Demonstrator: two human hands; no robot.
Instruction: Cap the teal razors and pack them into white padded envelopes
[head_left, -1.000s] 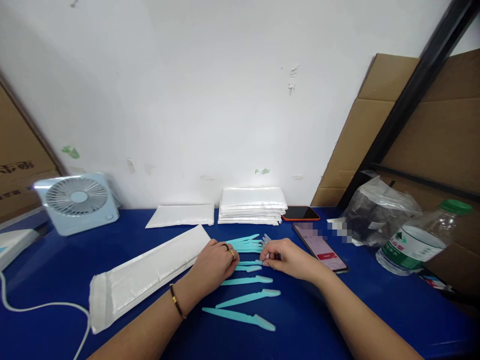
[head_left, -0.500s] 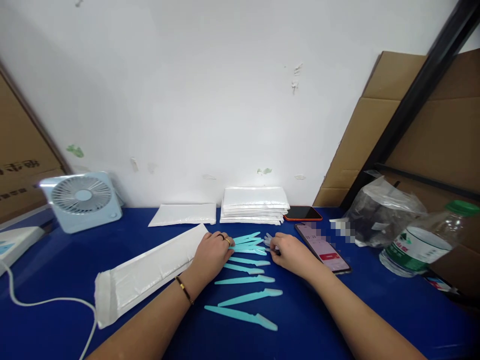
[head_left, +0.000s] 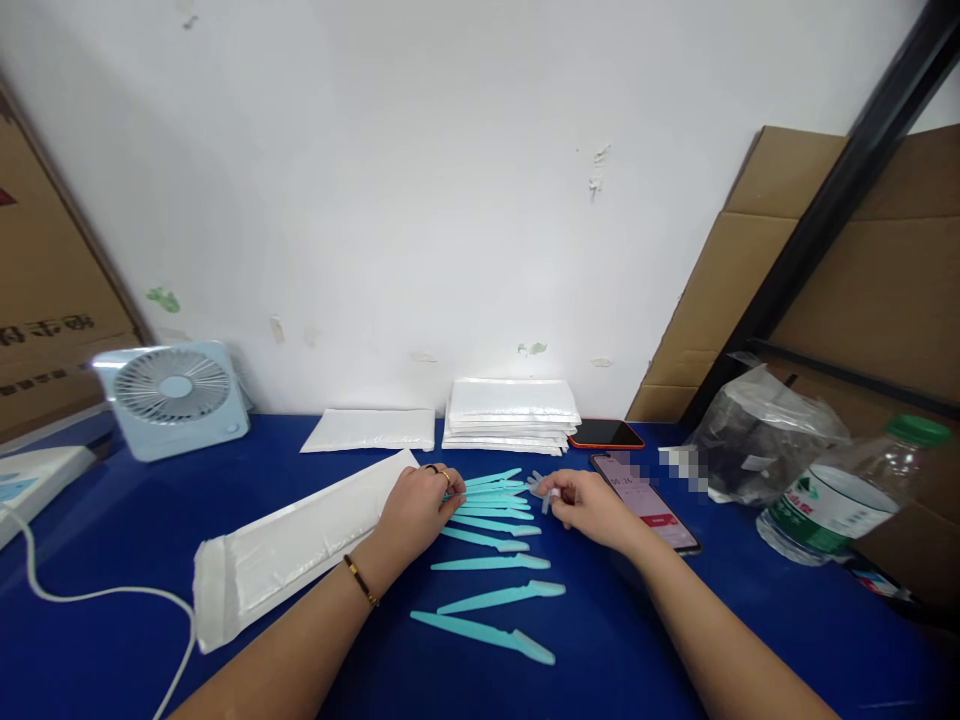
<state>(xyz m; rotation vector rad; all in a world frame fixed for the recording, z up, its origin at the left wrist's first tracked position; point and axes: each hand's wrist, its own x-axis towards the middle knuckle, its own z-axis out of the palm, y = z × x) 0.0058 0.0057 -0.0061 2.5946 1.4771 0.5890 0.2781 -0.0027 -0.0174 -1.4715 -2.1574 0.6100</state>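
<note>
Four slim turquoise plastic razors (head_left: 491, 565) lie spread; both left hand (head_left: 415, 507) and right hand (head_left: 589, 505) pinch the bunched remainder (head_left: 495, 490).

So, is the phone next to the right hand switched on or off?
On. The phone lies flat on the blue table beside the right hand, its screen lit with a red band.

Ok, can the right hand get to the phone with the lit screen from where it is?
Probably yes. The right hand rests at the razors, and the lit phone lies flat just beside its wrist, with nothing between them on the blue table.
</note>
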